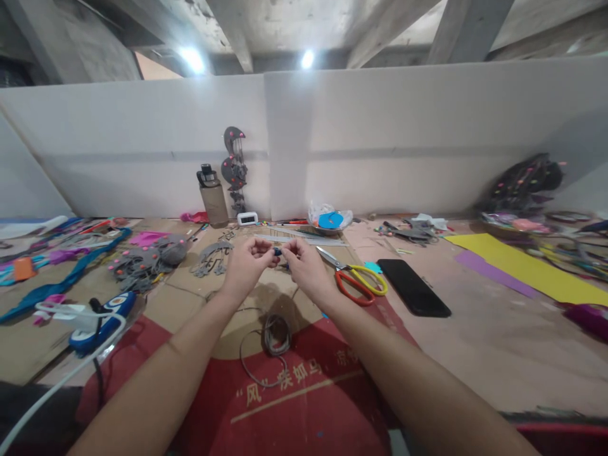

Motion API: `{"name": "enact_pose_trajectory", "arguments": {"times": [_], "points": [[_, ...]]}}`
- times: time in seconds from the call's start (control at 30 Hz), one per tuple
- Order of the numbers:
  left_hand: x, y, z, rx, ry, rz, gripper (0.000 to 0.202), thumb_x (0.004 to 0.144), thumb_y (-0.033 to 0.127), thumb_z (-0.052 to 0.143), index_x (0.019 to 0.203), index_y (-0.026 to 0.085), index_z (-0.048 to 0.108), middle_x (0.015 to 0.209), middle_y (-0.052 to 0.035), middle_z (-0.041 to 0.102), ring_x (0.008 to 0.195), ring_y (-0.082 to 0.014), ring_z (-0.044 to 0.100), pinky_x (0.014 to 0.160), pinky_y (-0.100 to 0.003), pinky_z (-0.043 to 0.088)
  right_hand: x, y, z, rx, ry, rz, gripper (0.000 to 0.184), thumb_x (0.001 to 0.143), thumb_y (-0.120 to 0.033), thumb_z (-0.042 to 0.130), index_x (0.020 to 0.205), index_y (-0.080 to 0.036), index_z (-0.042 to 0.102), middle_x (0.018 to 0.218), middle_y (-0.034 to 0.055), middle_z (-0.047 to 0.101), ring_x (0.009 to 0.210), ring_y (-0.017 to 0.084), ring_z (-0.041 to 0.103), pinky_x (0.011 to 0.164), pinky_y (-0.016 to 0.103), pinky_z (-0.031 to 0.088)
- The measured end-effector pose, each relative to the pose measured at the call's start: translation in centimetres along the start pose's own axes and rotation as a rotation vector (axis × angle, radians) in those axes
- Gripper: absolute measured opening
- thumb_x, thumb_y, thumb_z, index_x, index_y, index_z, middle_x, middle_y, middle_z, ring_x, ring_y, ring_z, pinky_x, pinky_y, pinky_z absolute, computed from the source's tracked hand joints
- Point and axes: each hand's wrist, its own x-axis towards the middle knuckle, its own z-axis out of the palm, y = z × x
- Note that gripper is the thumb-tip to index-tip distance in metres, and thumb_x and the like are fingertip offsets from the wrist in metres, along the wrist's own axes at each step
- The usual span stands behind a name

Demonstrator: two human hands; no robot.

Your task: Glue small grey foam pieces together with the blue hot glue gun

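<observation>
Item: small dark-blue piece [278, 251], held above the table [475, 342] between both hands; too small to identify.
Left hand [247, 263]: thumb and forefinger pinched shut on its left end.
Right hand [306, 266]: fingertips pinched shut on its right end.
Beneath: coil of grey wire [275, 332], lying on red cloth [304, 405].
Beside the right hand: scissors [354, 282], blades pointing toward it; black phone [413, 288] beyond.
Risks, as judged: the piece, gripped only at the tips, could have slipped and been lost among the clutter. A lowered wrist might have met the scissor points or snagged the wire.
</observation>
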Motion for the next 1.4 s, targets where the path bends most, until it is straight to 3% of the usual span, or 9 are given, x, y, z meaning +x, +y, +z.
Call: {"name": "enact_pose_trajectory", "arguments": {"times": [0.27, 1.17, 1.4], "points": [[0.2, 0.2, 0.3, -0.005, -0.044, -0.056, 0.021, 0.068, 0.028, 0.069, 0.082, 0.012, 0.069, 0.069, -0.0071, 0.070, 0.063, -0.0165, 0.067, 0.066, -0.031, 0.057, 0.1, 1.0, -0.2, 0.002, -0.011, -0.007, 0.016, 0.082, -0.037, 0.047, 0.077, -0.022, 0.048, 0.059, -0.0052, 0.046, 0.053, 0.010, 0.043, 0.049, 0.022, 0.036], [0.0, -0.1, -0.1, 0.208, -0.079, 0.018, 0.015, 0.071, 0.028, 0.063, 0.075, 0.013, 0.063, 0.066, -0.0039, 0.067, 0.058, -0.0155, 0.065, 0.058, -0.026, 0.055, -0.6, -0.1, -0.4, -0.149, 0.026, -0.141, 0.014, 0.082, -0.031, 0.048, 0.073, -0.020, 0.049, 0.068, -0.0019, 0.053, 0.062, 0.013, 0.048, 0.059, 0.026, 0.036], [-0.1, 0.3, 0.0, 0.105, -0.037, -0.036, 0.013, 0.069, 0.025, 0.064, 0.072, 0.013, 0.060, 0.059, -0.0026, 0.065, 0.054, -0.0149, 0.064, 0.057, -0.028, 0.057, -0.9, 0.0, -0.2, -0.156, 0.015, -0.176, 0.013, 0.082, -0.029, 0.049, 0.074, -0.019, 0.052, 0.072, -0.0004, 0.057, 0.064, 0.013, 0.051, 0.062, 0.026, 0.038]]}}
